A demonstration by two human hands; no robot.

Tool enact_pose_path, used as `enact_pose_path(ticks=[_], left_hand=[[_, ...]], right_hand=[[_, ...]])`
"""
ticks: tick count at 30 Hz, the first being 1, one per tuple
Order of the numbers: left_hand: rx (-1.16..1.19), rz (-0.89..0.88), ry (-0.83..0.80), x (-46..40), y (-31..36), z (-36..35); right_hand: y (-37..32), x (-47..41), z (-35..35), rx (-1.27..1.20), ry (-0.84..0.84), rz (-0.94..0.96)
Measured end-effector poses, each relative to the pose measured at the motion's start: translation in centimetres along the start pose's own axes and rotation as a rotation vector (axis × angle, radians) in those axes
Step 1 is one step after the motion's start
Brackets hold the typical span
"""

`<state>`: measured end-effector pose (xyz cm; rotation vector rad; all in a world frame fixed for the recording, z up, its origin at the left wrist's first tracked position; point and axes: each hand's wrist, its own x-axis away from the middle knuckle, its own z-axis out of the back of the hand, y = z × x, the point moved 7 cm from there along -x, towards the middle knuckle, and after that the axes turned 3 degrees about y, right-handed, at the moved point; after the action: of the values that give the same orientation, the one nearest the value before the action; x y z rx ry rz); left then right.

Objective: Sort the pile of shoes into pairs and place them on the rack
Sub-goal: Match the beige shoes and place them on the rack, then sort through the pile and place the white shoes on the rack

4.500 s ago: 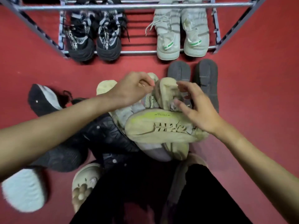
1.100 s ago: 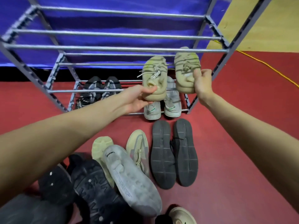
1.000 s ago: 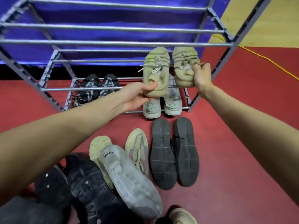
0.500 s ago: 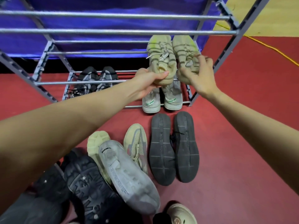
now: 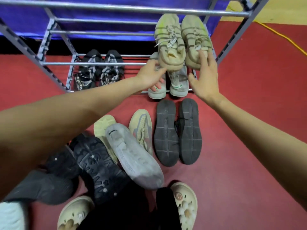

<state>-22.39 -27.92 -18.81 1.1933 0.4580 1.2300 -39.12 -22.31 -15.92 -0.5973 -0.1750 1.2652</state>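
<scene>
Item: tan sneakers (image 5: 169, 45) on the middle rails of the rack (image 5: 99, 63), heels overhanging; our left grip (image 5: 150, 75) and right grip (image 5: 205, 77) wide, merely touching heels, so we fear they slide off forward.

Rack (image 5: 99, 63), apparently three shoe pairs (image 5: 86, 75)

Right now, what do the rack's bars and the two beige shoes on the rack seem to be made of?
The rack bars look like metal tubing, silvery-grey with a dull sheen along each tube. The beige shoes look like knitted fabric, matte, with a striped weave and cloth laces; soles hidden.
</scene>
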Motion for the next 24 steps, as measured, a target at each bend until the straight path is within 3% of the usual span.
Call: enact_pose_path(ticks=[5,9,16,19,24], left_hand=[[-0.173,-0.041,-0.047,6.4,-4.3,1.2],[-0.475,-0.075,-0.067,11.0,-7.9,3.6],[-0.574,-0.018,0.042,17.1,-12.6,8.1],[-0.664,-0.036,0.077,19.1,-14.6,9.5],[-0.677,0.181,0.049,20.4,-19.9,11.4]], right_hand=[[-0.7,8.4,-1.6,-0.137,-0.075,-0.041],[-1.7,15.6,-5.6,-0.152,-0.386,-0.062],[-6.6,22.8,-10.9,-0.118,-0.789,0.066],[-8.1,24.0,-12.8,-0.065,-0.848,0.096],[-9.3,23.9,-15.0,0.089,-0.858,0.114]])
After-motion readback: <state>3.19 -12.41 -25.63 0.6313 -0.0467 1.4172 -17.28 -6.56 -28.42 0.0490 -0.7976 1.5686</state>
